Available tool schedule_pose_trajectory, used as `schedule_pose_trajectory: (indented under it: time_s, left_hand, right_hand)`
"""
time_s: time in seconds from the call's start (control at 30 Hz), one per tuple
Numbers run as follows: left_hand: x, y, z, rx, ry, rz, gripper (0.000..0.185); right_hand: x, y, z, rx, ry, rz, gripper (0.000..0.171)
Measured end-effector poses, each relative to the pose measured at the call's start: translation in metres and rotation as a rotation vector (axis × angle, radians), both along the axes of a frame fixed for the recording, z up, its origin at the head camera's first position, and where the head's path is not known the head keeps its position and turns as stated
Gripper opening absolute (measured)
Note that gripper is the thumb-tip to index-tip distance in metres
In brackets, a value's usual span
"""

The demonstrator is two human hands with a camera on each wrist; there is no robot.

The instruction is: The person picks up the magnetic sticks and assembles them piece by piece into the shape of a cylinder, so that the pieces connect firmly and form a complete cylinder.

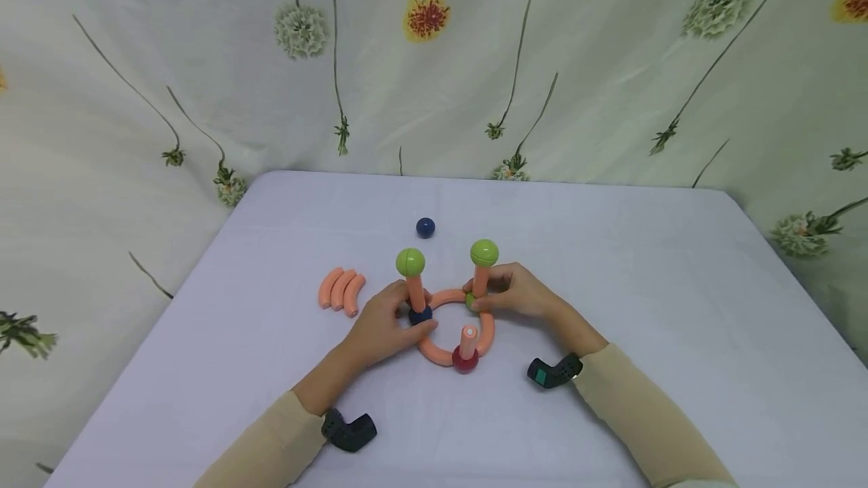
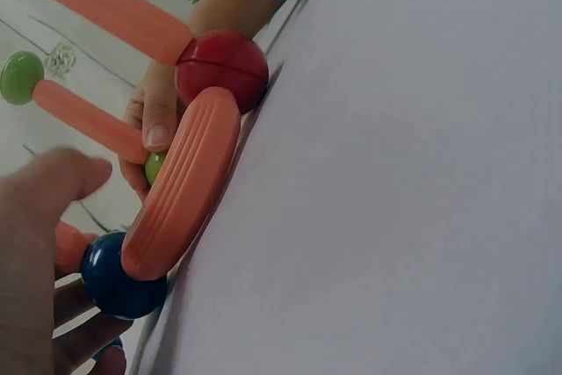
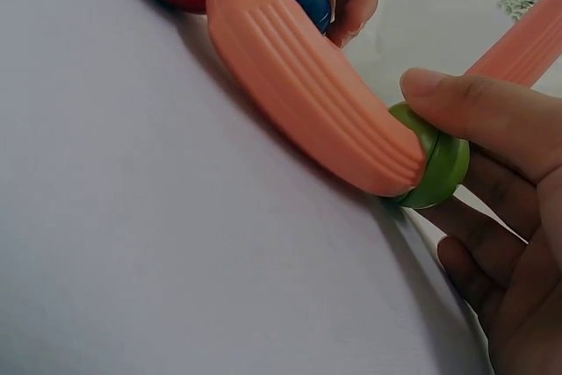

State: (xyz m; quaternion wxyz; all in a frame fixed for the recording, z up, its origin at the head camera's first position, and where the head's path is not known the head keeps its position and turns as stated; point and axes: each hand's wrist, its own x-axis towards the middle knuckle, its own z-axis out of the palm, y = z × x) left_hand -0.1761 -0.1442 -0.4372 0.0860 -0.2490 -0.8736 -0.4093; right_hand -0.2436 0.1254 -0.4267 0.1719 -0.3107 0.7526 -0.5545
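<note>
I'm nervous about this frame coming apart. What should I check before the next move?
1. Base ring closed through blue base ball, green base ball and red base ball: ok.
2. Every post topped: not ok; two carry green top balls, but the red base ball's post is bare.
3. Another ball available: ok; a loose blue ball lies beyond the ring.
4. One hand free: not ok; left hand curls round the blue base ball, right hand pinches the green base ball.
5. Joints fully seated: cannot tell.
</note>
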Motion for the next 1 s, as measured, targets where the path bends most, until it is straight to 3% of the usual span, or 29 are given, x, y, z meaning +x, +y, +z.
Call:
schedule_pose_trajectory:
  time_s: [0.17, 0.27, 0.4, 0.5, 0.57, 0.67, 0.73, 0.9, 1.0]
  left_hand:
    - [0.001, -0.013, 0.011, -0.033, -0.068, -0.026, 0.035]
    - [-0.003, -0.025, 0.019, -0.032, -0.043, 0.017, 0.038]
    - [-0.010, -0.043, 0.032, -0.084, 0.013, 0.233, 0.027]
    - [-0.013, -0.055, 0.043, -0.155, -0.064, 0.395, 0.020]
    - [-0.012, -0.061, 0.051, -0.206, -0.169, 0.446, 0.022]
    - [-0.011, -0.065, 0.059, -0.288, -0.290, 0.461, 0.028]
    - [-0.010, -0.064, 0.061, -0.323, -0.324, 0.458, 0.028]
    - [-0.009, -0.054, 0.058, -0.399, -0.288, 0.468, 0.024]
    - [-0.009, -0.048, 0.052, -0.494, -0.258, 0.475, 0.024]
  right_hand:
    - [0.000, -0.001, -0.002, -0.008, -0.008, -0.003, 0.021]
    - [0.000, -0.001, -0.003, -0.018, -0.014, 0.001, 0.021]
    - [0.000, -0.001, -0.003, -0.027, -0.014, 0.004, 0.021]
    - [-0.001, -0.001, -0.003, -0.032, -0.019, 0.003, 0.020]
    - [-0.001, -0.001, -0.003, -0.033, -0.022, 0.001, 0.020]
    - [-0.001, -0.001, -0.004, -0.029, -0.021, -0.005, 0.021]
    - [-0.001, -0.001, -0.004, -0.023, -0.019, -0.008, 0.022]
    - [-0.001, 0.000, -0.004, -0.016, -0.017, -0.013, 0.022]
    - [-0.001, 0.000, -0.004, -0.018, -0.022, -0.010, 0.021]
